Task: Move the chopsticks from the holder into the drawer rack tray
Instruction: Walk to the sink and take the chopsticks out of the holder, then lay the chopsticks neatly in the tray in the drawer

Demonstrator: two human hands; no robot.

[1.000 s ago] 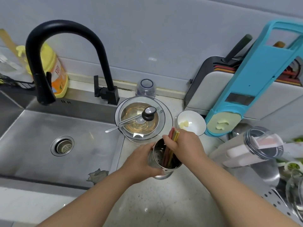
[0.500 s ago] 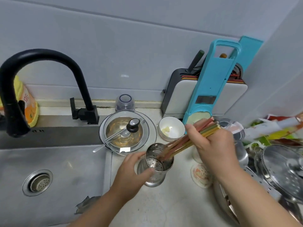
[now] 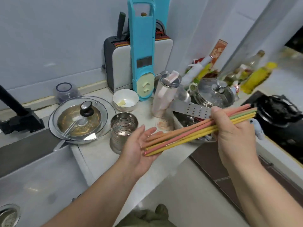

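The right hand [image 3: 232,128] grips one bundle of chopsticks [image 3: 193,131] near its upper end, fingers closed around it; the bundle shows pink, orange, yellow and green sticks, exact count not determinable. The left hand [image 3: 139,145] is open, palm up, and supports the lower tips of the bundle on its fingers. The bundle lies tilted, above the front edge of the surface [image 3: 98,154] and fully clear of the holder. One perforated metal holder [image 3: 123,128] stands upright on the surface just beside the left hand; no chopsticks are inside it. One white bowl [image 3: 125,99] behind the holder contains a small pale item. One pan with a glass lid [image 3: 80,118] sits left of the holder, touching the sink [image 3: 32,177] edge. One lidded steel pot [image 3: 214,94] stands behind the right hand.
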